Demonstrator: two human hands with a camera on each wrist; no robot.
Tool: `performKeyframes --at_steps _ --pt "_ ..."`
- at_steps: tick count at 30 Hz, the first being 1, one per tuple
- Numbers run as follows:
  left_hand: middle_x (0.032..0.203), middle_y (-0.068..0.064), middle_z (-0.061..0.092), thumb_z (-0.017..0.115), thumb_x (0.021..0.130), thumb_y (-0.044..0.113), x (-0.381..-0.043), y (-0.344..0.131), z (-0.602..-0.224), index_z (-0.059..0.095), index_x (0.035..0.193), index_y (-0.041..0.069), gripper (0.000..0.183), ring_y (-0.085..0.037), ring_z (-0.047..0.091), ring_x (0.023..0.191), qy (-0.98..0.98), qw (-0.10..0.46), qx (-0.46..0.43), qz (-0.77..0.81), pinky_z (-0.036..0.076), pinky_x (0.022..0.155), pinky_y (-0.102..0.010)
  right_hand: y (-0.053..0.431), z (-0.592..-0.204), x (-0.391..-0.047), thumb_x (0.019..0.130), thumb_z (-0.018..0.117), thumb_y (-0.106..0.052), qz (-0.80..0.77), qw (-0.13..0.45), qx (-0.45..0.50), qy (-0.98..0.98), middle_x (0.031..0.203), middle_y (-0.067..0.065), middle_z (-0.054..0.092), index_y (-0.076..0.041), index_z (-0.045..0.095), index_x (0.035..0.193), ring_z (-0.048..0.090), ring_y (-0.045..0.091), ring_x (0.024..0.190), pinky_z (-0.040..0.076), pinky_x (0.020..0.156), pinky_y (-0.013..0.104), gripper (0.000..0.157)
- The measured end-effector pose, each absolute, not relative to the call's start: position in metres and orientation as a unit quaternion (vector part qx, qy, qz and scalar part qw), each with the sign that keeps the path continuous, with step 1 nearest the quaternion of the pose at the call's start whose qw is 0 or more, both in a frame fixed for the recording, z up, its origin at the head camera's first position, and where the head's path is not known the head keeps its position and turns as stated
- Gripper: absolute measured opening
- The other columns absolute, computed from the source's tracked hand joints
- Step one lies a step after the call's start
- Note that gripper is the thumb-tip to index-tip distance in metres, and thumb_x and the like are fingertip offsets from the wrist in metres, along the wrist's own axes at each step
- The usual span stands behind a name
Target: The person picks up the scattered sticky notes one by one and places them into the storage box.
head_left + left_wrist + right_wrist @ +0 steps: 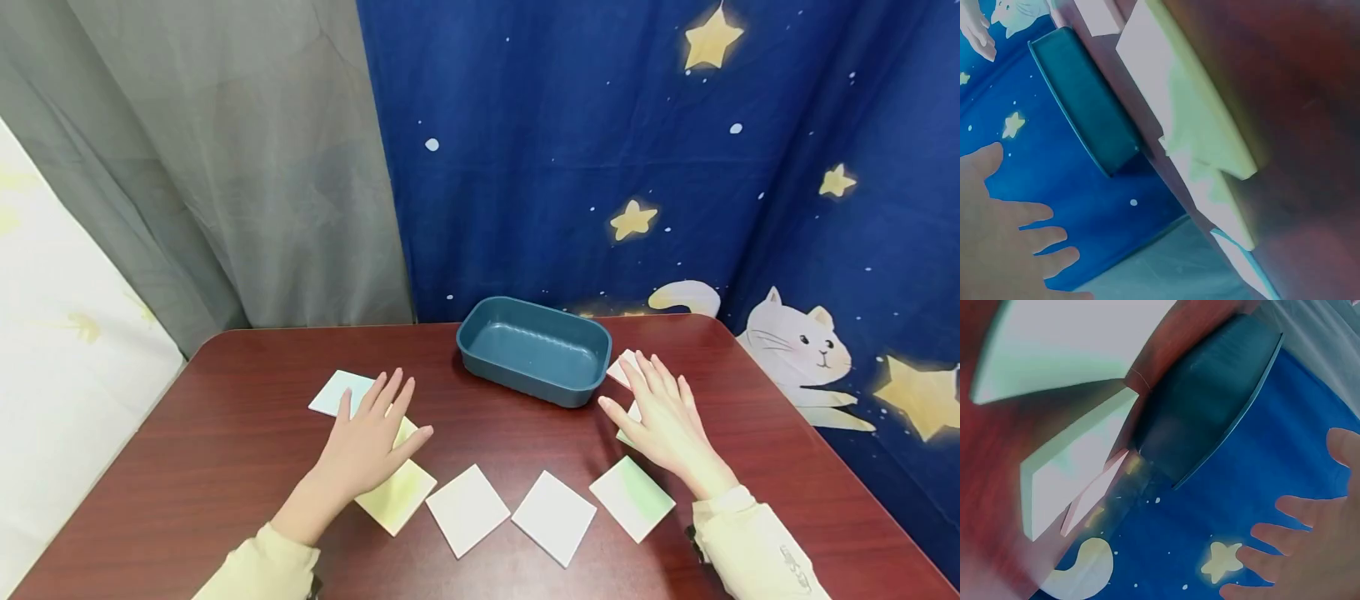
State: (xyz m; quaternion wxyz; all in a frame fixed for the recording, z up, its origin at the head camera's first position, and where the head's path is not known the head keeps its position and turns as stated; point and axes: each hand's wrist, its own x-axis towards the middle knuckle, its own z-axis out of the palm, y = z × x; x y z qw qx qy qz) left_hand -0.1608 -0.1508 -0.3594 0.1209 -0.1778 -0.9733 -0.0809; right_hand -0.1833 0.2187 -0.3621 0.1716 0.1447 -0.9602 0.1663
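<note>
My left hand (363, 454) hovers with spread fingers over the left end of a curved row of thin square pieces. It holds nothing and partly hides a pale blue square (335, 393) and two yellow squares (397, 498). On the right, my right hand (663, 425), fingers extended and nothing in it, is held above a pink square (621, 371) and a pale green-edged square (626, 433), hiding parts of both. A white-and-green square (633, 500) lies nearer me. Two whitish squares (468, 510) (555, 518) lie in the middle. Both wrist views show the squares have some thickness.
A dark teal rectangular bin (534, 346) stands at the back of the reddish-brown table (247, 433), its inside bare. Behind the table hang a grey curtain (247, 167) and a blue one with stars and a cat (525, 150).
</note>
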Motion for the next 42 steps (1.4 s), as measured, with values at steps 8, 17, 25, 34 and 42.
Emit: performKeyframes --at_steps 8,17,25,34,42 --pt "0.137 -0.014 0.032 0.045 0.087 0.049 -0.203 -0.131 -0.346 0.039 0.133 0.004 0.065 -0.03 0.027 0.125 -0.971 0.077 -0.217 -0.067 0.017 0.094 -0.057 0.211 -0.36 -0.205 0.085 0.049 -0.048 0.161 0.144 0.133 -0.967 0.132 0.022 0.034 -0.003 0.04 0.13 0.023 0.037 0.124 0.012 0.094 0.058 0.065" --pt "0.14 -0.012 0.026 0.042 0.088 0.048 -0.247 -0.106 -0.349 0.032 0.137 0.006 0.065 -0.03 0.024 0.126 -0.979 -0.003 -0.199 -0.05 0.015 0.096 -0.054 0.206 -0.368 -0.221 0.085 0.052 -0.042 0.14 0.13 0.137 -0.972 0.127 0.026 0.039 0.002 0.044 0.127 0.029 0.037 0.121 0.019 0.091 0.058 0.061" --pt "0.142 -0.012 0.024 0.043 0.088 0.047 -0.266 -0.093 -0.357 0.03 0.138 0.006 0.066 -0.03 0.021 0.127 -0.983 -0.031 -0.178 -0.044 0.014 0.096 -0.055 0.205 -0.377 -0.229 0.085 0.049 -0.045 0.139 0.119 0.124 -0.975 0.127 0.026 0.04 0.001 0.044 0.127 0.032 0.037 0.119 0.021 0.091 0.058 0.062" --pt "0.14 -0.013 0.026 0.042 0.089 0.047 -0.275 -0.088 -0.362 0.03 0.137 0.005 0.066 -0.03 0.025 0.126 -0.985 -0.036 -0.164 -0.042 0.018 0.096 -0.053 0.205 -0.383 -0.23 0.086 0.047 -0.046 0.137 0.102 0.111 -0.979 0.129 0.025 0.038 0.0 0.043 0.128 0.032 0.04 0.117 0.023 0.09 0.056 0.062" --pt "0.141 -0.011 0.026 0.041 0.089 0.047 -0.277 -0.088 -0.362 0.031 0.137 0.004 0.065 -0.03 0.024 0.126 -0.985 -0.037 -0.162 -0.046 0.02 0.096 -0.052 0.204 -0.383 -0.229 0.086 0.047 -0.046 0.133 0.098 0.113 -0.98 0.129 0.023 0.039 0.001 0.044 0.127 0.033 0.036 0.119 0.024 0.091 0.054 0.062"
